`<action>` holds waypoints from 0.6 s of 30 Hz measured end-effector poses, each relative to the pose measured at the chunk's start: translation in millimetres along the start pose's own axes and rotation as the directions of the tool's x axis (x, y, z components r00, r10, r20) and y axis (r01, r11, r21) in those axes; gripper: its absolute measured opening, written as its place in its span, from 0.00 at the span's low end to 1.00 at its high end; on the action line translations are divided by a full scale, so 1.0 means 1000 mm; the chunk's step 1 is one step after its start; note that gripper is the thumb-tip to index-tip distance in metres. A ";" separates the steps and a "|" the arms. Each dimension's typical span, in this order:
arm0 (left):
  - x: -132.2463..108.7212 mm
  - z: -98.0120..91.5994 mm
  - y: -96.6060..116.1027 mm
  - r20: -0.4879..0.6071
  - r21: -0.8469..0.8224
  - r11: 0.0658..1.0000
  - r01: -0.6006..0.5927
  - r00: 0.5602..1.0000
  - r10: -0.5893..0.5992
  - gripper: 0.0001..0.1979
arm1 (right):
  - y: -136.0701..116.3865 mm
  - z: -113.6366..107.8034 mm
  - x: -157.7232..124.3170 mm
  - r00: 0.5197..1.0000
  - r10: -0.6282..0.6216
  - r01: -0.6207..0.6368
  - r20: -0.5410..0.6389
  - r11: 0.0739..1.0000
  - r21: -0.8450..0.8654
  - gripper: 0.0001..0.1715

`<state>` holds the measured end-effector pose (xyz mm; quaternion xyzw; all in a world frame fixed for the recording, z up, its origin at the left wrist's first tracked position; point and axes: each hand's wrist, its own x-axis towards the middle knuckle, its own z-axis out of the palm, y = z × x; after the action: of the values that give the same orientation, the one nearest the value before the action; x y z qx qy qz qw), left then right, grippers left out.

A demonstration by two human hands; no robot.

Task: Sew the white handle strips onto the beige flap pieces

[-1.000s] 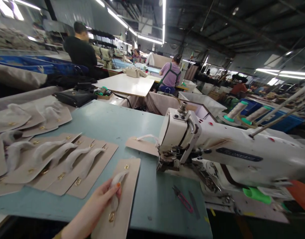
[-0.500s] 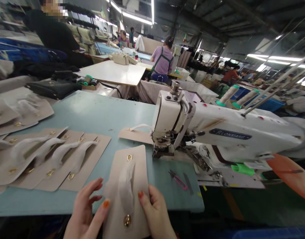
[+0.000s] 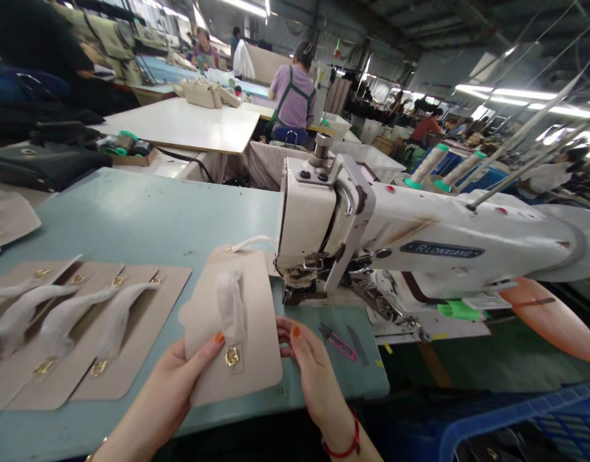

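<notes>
A beige flap piece (image 3: 237, 321) with a gold clasp and a white wrapping strip is lifted just off the pale green table (image 3: 145, 218). My left hand (image 3: 189, 378) grips its lower left edge, thumb on top near the clasp. My right hand (image 3: 307, 359) is at its right edge, fingers curled against and behind it. The white sewing machine (image 3: 372, 237) stands directly behind, with its needle foot (image 3: 297, 289) just beyond the piece. Another beige piece (image 3: 237, 251) lies under the machine head.
Several beige flap pieces (image 3: 97, 321) lie fanned out at left. Red thread snips (image 3: 338, 340) lie by the machine base. A black bag (image 3: 39, 163) sits at the far left edge. A blue crate (image 3: 530, 423) is at lower right. Other people work at distant tables.
The beige piece has been lifted and brought forward toward the machine foot, with both hands now on its edges. The camera has tilted down and closer.
</notes>
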<state>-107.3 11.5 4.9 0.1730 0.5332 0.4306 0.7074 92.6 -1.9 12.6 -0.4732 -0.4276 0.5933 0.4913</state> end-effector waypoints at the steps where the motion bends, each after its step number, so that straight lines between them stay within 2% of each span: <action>1: 0.006 0.001 0.004 -0.021 0.001 0.999 -0.036 0.999 0.036 0.23 | 0.002 -0.004 0.000 1.000 0.009 -0.009 -0.019 1.000 -0.004 0.26; 6: 0.031 0.014 0.017 -0.039 0.019 0.993 -0.119 0.992 0.120 0.22 | 0.012 -0.008 0.002 0.998 0.052 -0.042 0.048 0.981 -0.187 0.26; 9: 0.041 0.021 0.022 -0.026 0.058 0.991 -0.118 0.992 0.120 0.21 | 0.013 -0.002 0.011 0.998 0.061 -0.053 0.025 0.968 -0.247 0.24; 13: 0.057 0.026 0.032 -0.010 0.117 0.987 -0.108 0.994 0.110 0.23 | 0.012 0.002 0.027 0.997 0.079 -0.080 -0.009 0.984 -0.159 0.24; 18: 0.080 0.037 0.047 0.077 0.160 0.977 -0.139 0.989 0.129 0.24 | 0.017 0.001 0.043 0.994 0.076 -0.081 -0.075 0.995 -0.064 0.27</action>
<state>-89.7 109.6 3.6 0.2808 0.5307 0.4256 0.6771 85.9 38.0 -9.9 -0.5269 -0.4101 0.5799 0.4668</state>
